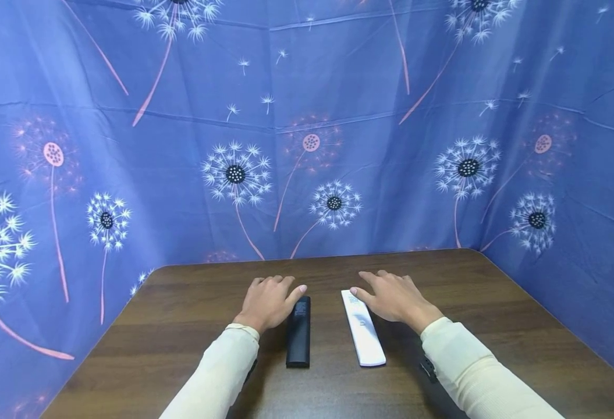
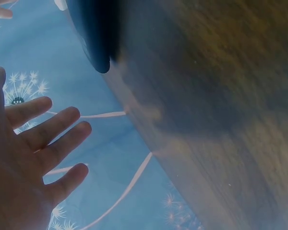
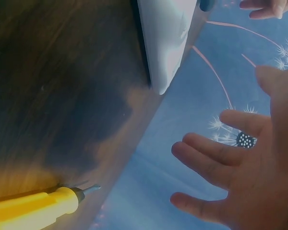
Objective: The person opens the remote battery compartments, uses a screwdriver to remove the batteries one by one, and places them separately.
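A black remote control (image 1: pixel 298 333) and a white remote control (image 1: pixel 363 329) lie on the wooden table, both long and slim with small print near the far end. My left hand (image 1: pixel 271 301) hovers just left of the black remote, its thumb overlapping that remote's far end in the head view. Spread fingers and a bare palm show in the left wrist view. To the right of the white remote is my right hand (image 1: pixel 394 297), thumb over the far end of it. The right wrist view shows this palm holding nothing, fingers apart.
In the right wrist view a yellow-handled screwdriver (image 3: pixel 43 207) with a black collar and metal tip lies on the table; the right arm hides it from the head view. A blue dandelion-print curtain (image 1: pixel 286 145) hangs around the wooden table (image 1: pixel 333 396).
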`<action>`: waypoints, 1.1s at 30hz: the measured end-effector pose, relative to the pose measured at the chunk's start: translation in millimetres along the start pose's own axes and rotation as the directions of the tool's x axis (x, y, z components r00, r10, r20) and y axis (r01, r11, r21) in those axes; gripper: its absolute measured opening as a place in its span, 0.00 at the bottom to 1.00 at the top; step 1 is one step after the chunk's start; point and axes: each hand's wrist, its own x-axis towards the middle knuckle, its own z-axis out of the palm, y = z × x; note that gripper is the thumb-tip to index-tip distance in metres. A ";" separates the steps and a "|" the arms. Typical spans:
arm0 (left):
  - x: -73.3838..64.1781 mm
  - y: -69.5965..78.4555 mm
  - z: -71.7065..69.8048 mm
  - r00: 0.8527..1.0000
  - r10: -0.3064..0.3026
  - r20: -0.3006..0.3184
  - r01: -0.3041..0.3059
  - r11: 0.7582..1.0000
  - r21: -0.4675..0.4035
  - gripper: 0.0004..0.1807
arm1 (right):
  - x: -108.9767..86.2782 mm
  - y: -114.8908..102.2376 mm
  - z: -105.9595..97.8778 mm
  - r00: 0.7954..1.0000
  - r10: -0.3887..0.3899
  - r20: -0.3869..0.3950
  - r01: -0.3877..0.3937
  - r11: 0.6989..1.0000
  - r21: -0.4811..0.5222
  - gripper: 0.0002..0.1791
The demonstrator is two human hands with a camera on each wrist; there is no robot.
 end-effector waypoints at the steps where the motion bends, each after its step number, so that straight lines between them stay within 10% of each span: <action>1: 0.1 0.3 0.0 1.000 0.005 -0.009 -0.005 1.000 -0.005 0.35 | 0.0 -0.3 -0.4 1.000 -0.001 0.001 0.001 1.000 -0.003 0.36; 33: -6.3 17.1 9.8 0.998 0.051 -0.047 -0.052 0.999 -0.015 0.21 | -8.4 -4.8 12.1 1.000 0.005 -0.024 -0.004 1.000 0.024 0.20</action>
